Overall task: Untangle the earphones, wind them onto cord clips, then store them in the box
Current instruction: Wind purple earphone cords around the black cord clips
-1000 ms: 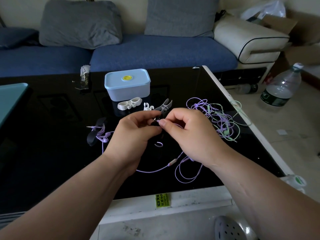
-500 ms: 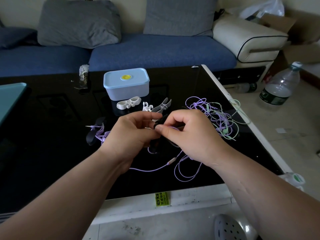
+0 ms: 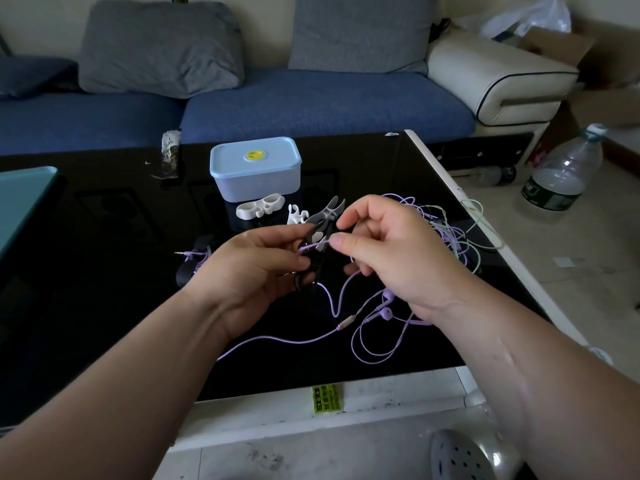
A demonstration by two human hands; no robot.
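Note:
My left hand (image 3: 256, 271) grips a black cord clip (image 3: 310, 268) above the black table. My right hand (image 3: 388, 251) pinches a purple earphone cord (image 3: 332, 304) and lays it across the clip's upper end. The rest of that cord trails down onto the table, with its earbuds (image 3: 386, 306) below my right wrist. A tangle of purple and green earphones (image 3: 453, 233) lies behind my right hand. A wound purple earphone on a black clip (image 3: 194, 261) sits left of my left hand. The light-blue box (image 3: 256, 171) stands shut at the back.
Two white cord clips (image 3: 259, 207) (image 3: 297, 216) and a grey one (image 3: 329, 211) lie in front of the box. A teal object (image 3: 24, 199) sits at the table's left. The table's white right edge (image 3: 485, 237) borders the floor, where a plastic bottle (image 3: 561, 174) stands.
My hands have moved slightly apart and the black clip now shows between them. The purple cord has been drawn across the clip's upper end.

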